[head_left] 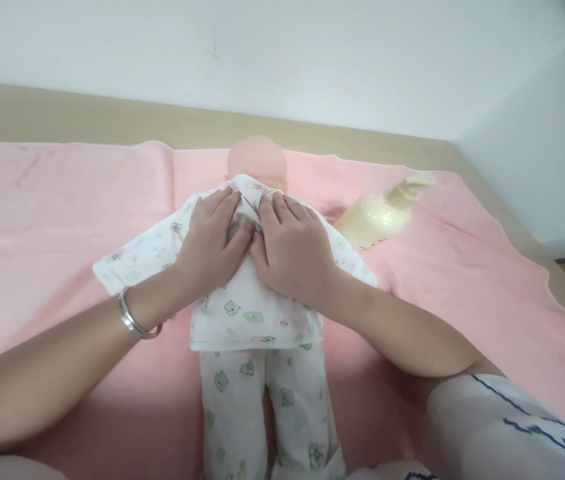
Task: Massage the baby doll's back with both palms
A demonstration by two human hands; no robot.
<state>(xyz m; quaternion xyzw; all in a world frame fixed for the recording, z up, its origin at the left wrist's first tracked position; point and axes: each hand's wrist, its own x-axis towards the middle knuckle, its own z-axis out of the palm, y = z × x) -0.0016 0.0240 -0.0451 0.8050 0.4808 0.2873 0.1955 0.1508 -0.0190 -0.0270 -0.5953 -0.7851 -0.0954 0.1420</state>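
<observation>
Clothing is already covering most of the doll (257,159), which is lying at the middle of the pink cloth (87,207), its bare head pointing to the far side. Patterned trousers (235,413) are reaching toward the near edge of the view, and a matching shirt (257,323) is overlapping their waist, its hem sitting fairly straight. Both sleeves are spreading outward, left and right, though no doll hands are showing at the cuffs, so I cannot tell how far the arms are filling them.

The upper chest or back — I cannot tell which side is facing up — is looking like the unfinished part: fabric is bunching just below the neck. Left hand (212,230) and right hand (295,247) are both resting there, palms down, fingers loosely bent and thumbs nearly meeting over the fold. Whether either is pinching the cloth, I cannot tell; no fastening is showing, either. Smoothing or settling that neckline is seeming to be what is left.

Beyond the right sleeve, a pale yellow pump bottle (375,217) is slanting rightward, apart from both hands.
</observation>
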